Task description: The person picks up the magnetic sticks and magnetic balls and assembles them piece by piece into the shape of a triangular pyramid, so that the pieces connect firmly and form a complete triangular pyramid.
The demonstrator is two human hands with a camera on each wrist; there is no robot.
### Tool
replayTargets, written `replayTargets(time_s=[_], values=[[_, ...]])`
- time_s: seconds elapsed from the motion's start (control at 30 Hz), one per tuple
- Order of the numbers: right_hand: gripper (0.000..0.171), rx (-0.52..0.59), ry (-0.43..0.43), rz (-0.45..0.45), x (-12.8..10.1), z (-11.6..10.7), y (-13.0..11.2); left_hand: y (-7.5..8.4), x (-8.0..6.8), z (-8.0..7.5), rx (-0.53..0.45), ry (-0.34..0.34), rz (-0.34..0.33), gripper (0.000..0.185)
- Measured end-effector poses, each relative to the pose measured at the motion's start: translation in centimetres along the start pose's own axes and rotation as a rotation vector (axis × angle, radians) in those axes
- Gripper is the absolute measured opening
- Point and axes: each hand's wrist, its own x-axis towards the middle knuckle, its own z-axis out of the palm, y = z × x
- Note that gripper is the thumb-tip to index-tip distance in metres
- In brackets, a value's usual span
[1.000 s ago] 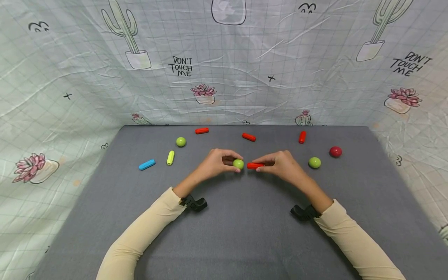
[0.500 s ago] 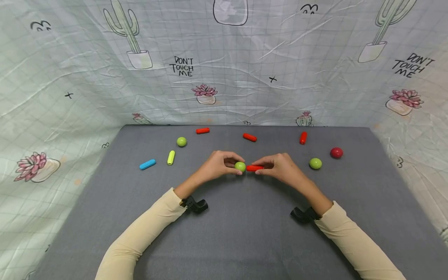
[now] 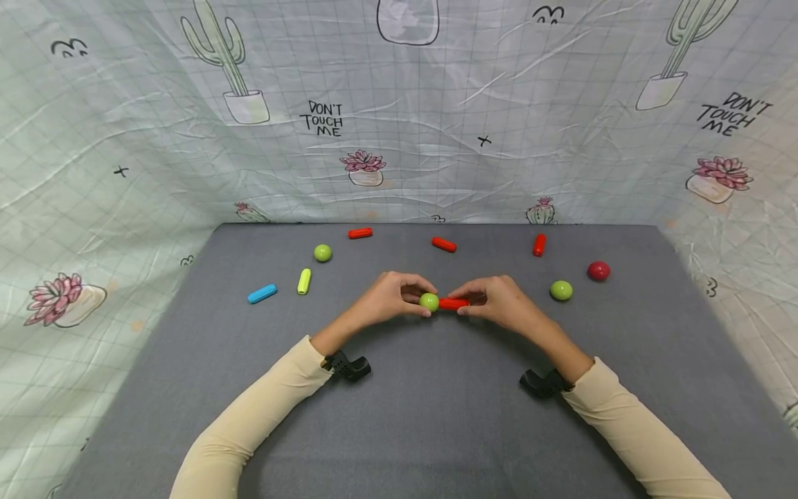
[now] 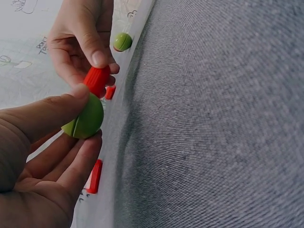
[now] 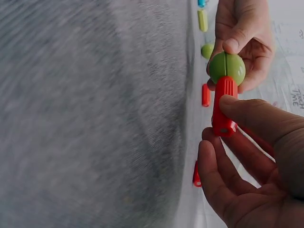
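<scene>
Green plastic ball (image 3: 429, 301), pinched in the left hand (image 3: 389, 299), meets the red plastic peg (image 3: 454, 303) pinched in the right hand (image 3: 499, 303), mid-table above the grey felt mat (image 3: 405, 416). Both are slick, so an off-centre push could pop the ball loose and send it rolling.

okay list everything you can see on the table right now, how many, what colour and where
Held green ball: 1, green, mid-mat, touching the held red stick's end.
Held red stick: 1, red, mid-mat.
Loose green balls: 2, green, far left and right.
Red ball: 1, dark red, far right.
Loose red sticks: 3, red, along the far edge.
Yellow-green stick: 1, left.
Blue stick: 1, left.
Mat: 1, grey.
Backdrop cloth: 1, pale green, cactus print.
Left hand: pinches the ball.
Right hand: pinches the stick.
</scene>
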Motion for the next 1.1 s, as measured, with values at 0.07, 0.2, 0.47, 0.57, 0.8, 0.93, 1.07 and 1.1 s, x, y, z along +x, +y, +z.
replayTargets(time_s=[0.07, 0.2, 0.47, 0.57, 0.8, 0.93, 1.07, 1.1], values=[[0.025, -0.018, -0.013, -0.01, -0.1, 0.0, 0.2, -0.1, 0.1, 0.1, 0.0, -0.019, -0.012, 0.039], [0.025, -0.039, -0.042, 0.003, -0.3, 0.0, 0.6, -0.5, 0.4, 0.3, 0.016, -0.056, -0.028, 0.038], [0.026, -0.043, -0.027, 0.001, -0.4, -0.1, 1.5, -0.9, 1.5, 0.5, 0.048, -0.039, -0.027, 0.038], [0.025, -0.036, -0.029, -0.008, -0.1, -0.1, 2.1, -0.9, 1.8, 0.5, 0.053, -0.028, -0.035, 0.038], [0.025, 0.041, -0.053, 0.053, 0.3, -0.7, 3.1, -1.1, 2.3, 0.5, 0.073, -0.005, -0.078, 0.038], [0.025, 0.09, -0.079, 0.133, 0.5, -0.9, 3.3, -1.5, 2.5, 0.5, 0.075, 0.012, -0.086, 0.038], [0.026, 0.124, -0.097, 0.195, 0.7, -1.0, 3.3, -1.8, 2.6, 0.5, 0.079, 0.025, -0.091, 0.038], [0.026, 0.129, -0.098, 0.204, 0.7, -0.9, 3.3, -1.8, 2.6, 0.4, 0.079, 0.027, -0.093, 0.038]])
